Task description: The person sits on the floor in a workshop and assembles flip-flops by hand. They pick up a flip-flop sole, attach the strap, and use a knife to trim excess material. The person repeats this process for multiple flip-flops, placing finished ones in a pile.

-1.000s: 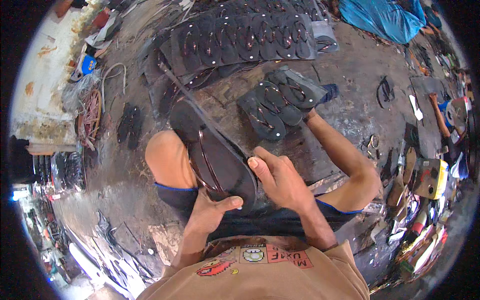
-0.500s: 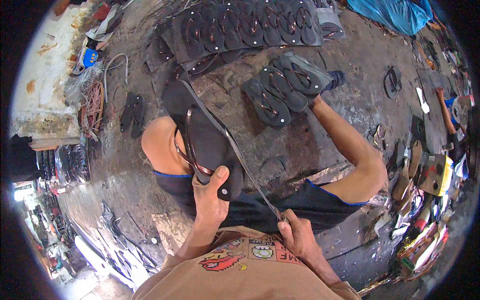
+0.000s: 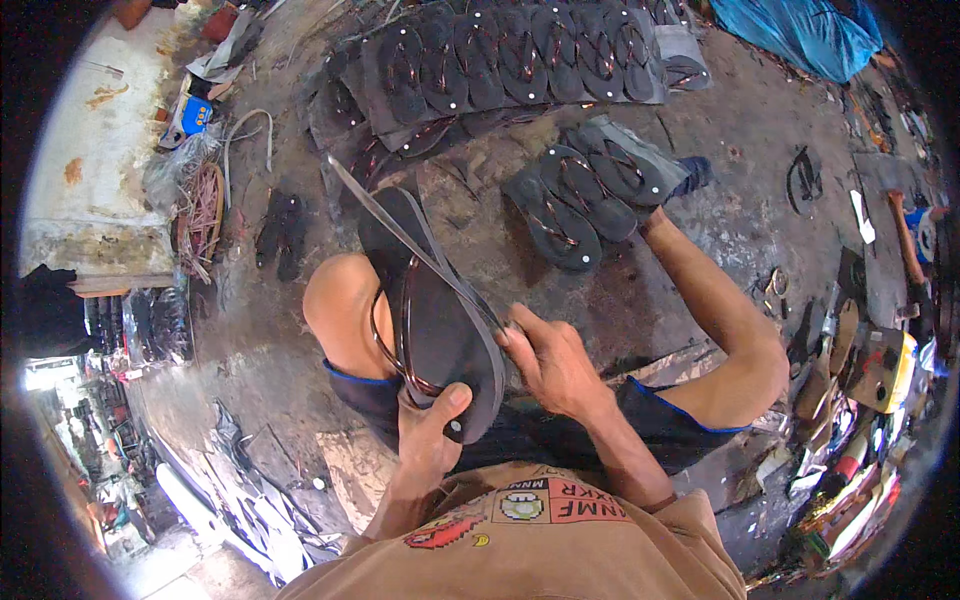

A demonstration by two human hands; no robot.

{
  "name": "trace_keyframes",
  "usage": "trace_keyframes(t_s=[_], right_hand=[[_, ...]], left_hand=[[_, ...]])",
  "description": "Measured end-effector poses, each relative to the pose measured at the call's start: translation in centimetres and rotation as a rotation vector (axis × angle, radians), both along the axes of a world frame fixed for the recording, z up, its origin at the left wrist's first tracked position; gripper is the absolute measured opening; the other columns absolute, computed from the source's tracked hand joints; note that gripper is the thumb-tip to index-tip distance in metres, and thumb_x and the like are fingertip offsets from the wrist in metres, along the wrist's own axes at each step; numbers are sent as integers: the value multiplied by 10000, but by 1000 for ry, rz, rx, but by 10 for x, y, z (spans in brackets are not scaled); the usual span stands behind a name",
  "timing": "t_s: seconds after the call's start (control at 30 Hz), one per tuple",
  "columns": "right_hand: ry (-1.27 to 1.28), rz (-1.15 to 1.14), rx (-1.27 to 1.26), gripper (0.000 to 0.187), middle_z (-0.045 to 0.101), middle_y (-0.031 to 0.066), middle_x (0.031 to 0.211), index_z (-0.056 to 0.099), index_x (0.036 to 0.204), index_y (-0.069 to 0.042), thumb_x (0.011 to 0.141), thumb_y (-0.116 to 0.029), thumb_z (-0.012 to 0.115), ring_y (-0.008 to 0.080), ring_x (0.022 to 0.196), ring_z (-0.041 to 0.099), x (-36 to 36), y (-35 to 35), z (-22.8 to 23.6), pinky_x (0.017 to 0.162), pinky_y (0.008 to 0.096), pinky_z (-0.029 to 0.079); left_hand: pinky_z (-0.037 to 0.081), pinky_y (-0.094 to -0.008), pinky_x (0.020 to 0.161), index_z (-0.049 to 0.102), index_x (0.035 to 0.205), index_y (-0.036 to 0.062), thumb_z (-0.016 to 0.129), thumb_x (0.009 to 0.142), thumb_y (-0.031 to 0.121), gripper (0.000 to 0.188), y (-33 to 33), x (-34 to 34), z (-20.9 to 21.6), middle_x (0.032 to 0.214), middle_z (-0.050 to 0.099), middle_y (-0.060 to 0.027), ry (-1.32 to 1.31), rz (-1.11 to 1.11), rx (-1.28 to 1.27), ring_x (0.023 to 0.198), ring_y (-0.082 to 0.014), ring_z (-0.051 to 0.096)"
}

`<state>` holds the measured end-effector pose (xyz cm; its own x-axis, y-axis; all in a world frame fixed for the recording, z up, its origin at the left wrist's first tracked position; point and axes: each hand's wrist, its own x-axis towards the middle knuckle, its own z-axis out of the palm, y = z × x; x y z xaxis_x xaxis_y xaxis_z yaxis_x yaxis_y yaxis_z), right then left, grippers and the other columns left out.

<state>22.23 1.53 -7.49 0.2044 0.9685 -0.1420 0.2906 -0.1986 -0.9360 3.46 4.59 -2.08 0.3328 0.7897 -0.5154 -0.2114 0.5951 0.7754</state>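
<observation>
The left hand (image 3: pixel 428 428) is clamped round the near end of a black rubber flip-flop sandal with a thin dark strap (image 3: pixel 432 310), thumb pressed down on top of the sole, fingers tucked underneath out of sight. The sandal rests sole-up across the person's bare left knee (image 3: pixel 340 310), toe end pointing away toward the far side.

The right hand (image 3: pixel 555 362) sits just to the right of it, fingers curled together and pinching a long thin grey strip (image 3: pixel 410 240), looks like a trimmed edge of rubber. That strip runs from the fingertips diagonally up and left, lying along the right edge of the sandal and sticking out past its toe. Can't tell if it's fully separate from the sole or attached somewhere.

Further out: person is sitting on a grimy dark concrete floor (image 3: pixel 720 210), in dark shorts with blue piping (image 3: pixel 560 440) and a tan printed T-shirt (image 3: pixel 560 560). Beyond the right shin there's a small stack of finished black flip-flops (image 3: pixel 585 190), and at the far side a long overlapping row of black flip-flops (image 3: pixel 510 55). Blue tarp (image 3: pixel 800 30) at far right, a coil of reddish straps (image 3: pixel 200 205) at far left, and assorted tools and scraps (image 3: pixel 860 380) along the right edge.
</observation>
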Motion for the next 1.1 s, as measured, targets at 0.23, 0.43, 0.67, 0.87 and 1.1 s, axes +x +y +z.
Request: trace_keyframes(t_s=[0.23, 0.43, 0.67, 0.87, 1.1], right_hand=[[239, -339, 310, 445, 622, 290, 864, 624, 1035, 13, 1124, -397, 475, 328, 771, 642, -16, 105, -36, 769, 475, 497], [415, -335, 299, 454, 609, -33, 828, 688, 1031, 39, 1049, -415, 676, 101, 784, 522, 7, 80, 31, 687, 316, 455], [365, -365, 268, 411, 680, 34, 826, 678, 1253, 23, 1019, -310, 733, 95, 793, 601, -16, 20, 62, 733, 306, 517], [15, -116, 27, 268, 678, 221, 779, 630, 1166, -25, 1073, -267, 565, 397, 696, 700, 4, -96, 53, 643, 478, 511], [-16, 55, -255, 348, 656, 277, 781, 590, 1112, -39, 1059, -382, 570, 521, 766, 672, -38, -184, 31, 651, 562, 509]], left_hand=[[609, -379, 927, 594, 1362, -1, 808, 831, 42, 575, -9, -11, 5, 1209, 714, -112, 84, 1, -48, 1071, -229, 717], [552, -342, 959, 595, 1345, -19, 877, 831, 138, 606, -1, -2, 38, 1133, 711, -43, 509, -371, 546, 1008, -177, 685], [581, -313, 910, 522, 1416, -13, 759, 984, 216, 544, 77, 13, 51, 1132, 706, -53, 124, -109, 311, 1024, -159, 710], [606, -308, 801, 602, 1350, 7, 676, 1045, 292, 423, 69, -8, 56, 1139, 725, -60, -35, -123, 71, 945, -149, 735], [581, -299, 865, 583, 1353, 28, 665, 1059, 337, 435, 61, -6, 48, 1163, 714, -46, -12, -88, 2, 1001, -125, 705]])
